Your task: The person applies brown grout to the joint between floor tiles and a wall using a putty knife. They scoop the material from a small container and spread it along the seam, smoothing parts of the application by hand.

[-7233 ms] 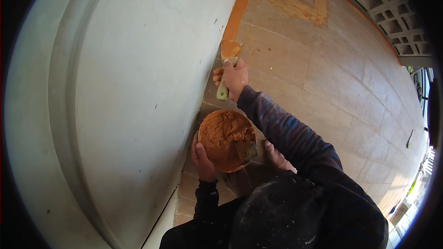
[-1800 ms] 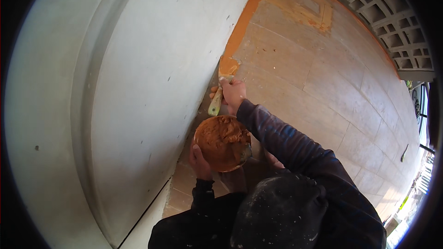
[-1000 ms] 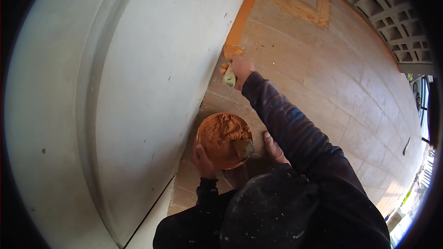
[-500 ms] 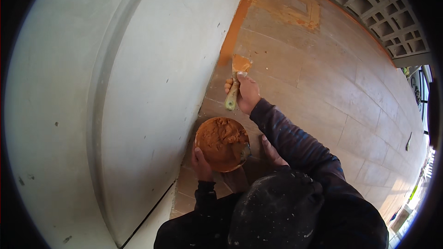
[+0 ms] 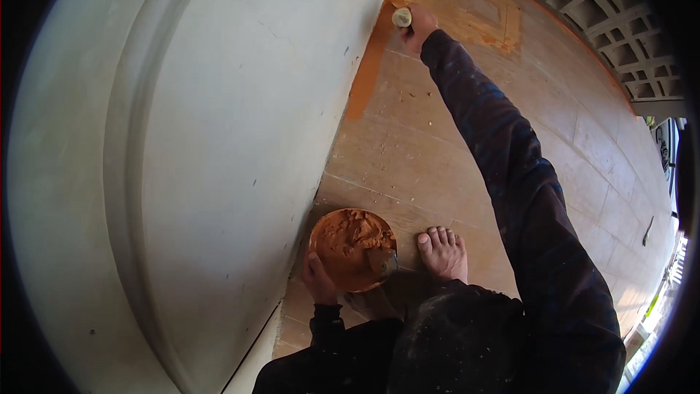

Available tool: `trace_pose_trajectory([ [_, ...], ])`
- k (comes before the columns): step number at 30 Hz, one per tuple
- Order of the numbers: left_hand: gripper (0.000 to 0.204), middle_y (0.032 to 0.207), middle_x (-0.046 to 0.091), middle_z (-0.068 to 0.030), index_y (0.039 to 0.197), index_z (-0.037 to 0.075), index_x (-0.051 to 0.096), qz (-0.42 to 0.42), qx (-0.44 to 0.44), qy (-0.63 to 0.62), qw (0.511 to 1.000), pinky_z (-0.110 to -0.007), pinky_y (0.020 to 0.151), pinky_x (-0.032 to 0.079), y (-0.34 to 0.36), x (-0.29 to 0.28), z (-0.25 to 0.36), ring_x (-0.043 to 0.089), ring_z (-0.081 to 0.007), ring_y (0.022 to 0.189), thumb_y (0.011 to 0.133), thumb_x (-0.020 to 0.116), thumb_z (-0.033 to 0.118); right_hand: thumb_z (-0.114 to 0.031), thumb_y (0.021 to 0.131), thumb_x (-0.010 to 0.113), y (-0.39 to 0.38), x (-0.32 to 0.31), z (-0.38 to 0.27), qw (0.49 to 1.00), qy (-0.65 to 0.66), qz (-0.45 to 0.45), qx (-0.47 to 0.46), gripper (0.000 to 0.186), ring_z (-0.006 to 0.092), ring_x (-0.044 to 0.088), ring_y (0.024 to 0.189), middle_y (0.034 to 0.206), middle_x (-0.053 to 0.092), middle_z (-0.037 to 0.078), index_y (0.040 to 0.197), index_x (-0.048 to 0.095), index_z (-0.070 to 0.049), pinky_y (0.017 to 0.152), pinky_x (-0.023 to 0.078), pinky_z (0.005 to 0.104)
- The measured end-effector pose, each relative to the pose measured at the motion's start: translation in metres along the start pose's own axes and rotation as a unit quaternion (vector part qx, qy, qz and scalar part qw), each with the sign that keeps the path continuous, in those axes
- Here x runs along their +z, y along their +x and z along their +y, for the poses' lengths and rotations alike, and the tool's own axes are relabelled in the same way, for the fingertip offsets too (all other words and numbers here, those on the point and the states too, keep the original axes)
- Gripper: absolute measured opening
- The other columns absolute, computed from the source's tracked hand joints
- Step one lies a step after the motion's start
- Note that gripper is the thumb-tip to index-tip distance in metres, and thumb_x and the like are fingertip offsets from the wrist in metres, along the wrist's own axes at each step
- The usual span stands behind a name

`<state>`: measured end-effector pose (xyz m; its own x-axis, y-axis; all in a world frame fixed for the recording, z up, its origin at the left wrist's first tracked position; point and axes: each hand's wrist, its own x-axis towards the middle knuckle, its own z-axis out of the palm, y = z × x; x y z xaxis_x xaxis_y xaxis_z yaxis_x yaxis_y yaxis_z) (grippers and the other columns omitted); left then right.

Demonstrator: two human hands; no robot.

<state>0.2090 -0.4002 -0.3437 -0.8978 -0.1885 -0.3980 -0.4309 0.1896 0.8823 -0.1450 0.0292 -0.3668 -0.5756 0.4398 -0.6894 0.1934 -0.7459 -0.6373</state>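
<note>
My right hand [image 5: 418, 29] reaches far forward, closed round a putty knife handle [image 5: 402, 17] seen end-on. The hand is over an orange band [image 5: 368, 87] running along the foot of the white wall; the blade is hidden. My left hand [image 5: 319, 277] is closed on the left side of a round container [image 5: 339, 259] heaped with orange paste. A second blade [image 5: 385, 263] sits in the paste at the container's right side. My bare right foot [image 5: 446, 255] rests on the tiled floor beside the container.
The white wall [image 5: 204, 138] with a curved groove fills the left. Orange smears [image 5: 488, 14] cover part of the far floor, bordered by a grey openwork block screen [image 5: 612, 29]. A thin tool [image 5: 647, 230] lies on the tiles [image 5: 583, 146] at the right, near a bright opening.
My right hand has moved forward and up along the band with the putty knife, my arm stretching out. More of my right foot shows. The container appears slightly lower in view.
</note>
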Motion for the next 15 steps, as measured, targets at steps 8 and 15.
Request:
trace_pose_trajectory([
  [8, 0.045, 0.126, 0.063, -0.0136, 0.136, -0.005, 0.055, 0.007, 0.013, 0.013, 1.0, -0.033, 0.1, 0.046, -0.003, -0.001, 0.01, 0.059, -0.0191, 0.114, 0.107, 0.04, 0.026, -0.024, 0.09, 0.063, -0.021, 0.002, 0.035, 0.997, -0.045, 0.0, 0.058, 0.011, 0.0095, 0.05, 0.057, 0.073, 0.053, -0.001, 0.085, 0.056, -0.017, 0.04, 0.032, 0.0238],
  [15, 0.047, 0.129, 0.063, -0.0162, 0.139, -0.005, 0.053, -0.062, -0.002, 0.144, 0.988, -0.036, 0.101, 0.046, -0.001, -0.016, 0.012, 0.06, -0.0234, 0.117, 0.106, 0.042, 0.027, -0.022, 0.092, 0.057, -0.085, -0.015, 0.077, 0.991, -0.048, -0.023, 0.122, 0.005, 0.012, 0.052, 0.059, 0.076, 0.055, 0.0, 0.091, 0.055, -0.018, 0.041, 0.035, 0.0262],
])
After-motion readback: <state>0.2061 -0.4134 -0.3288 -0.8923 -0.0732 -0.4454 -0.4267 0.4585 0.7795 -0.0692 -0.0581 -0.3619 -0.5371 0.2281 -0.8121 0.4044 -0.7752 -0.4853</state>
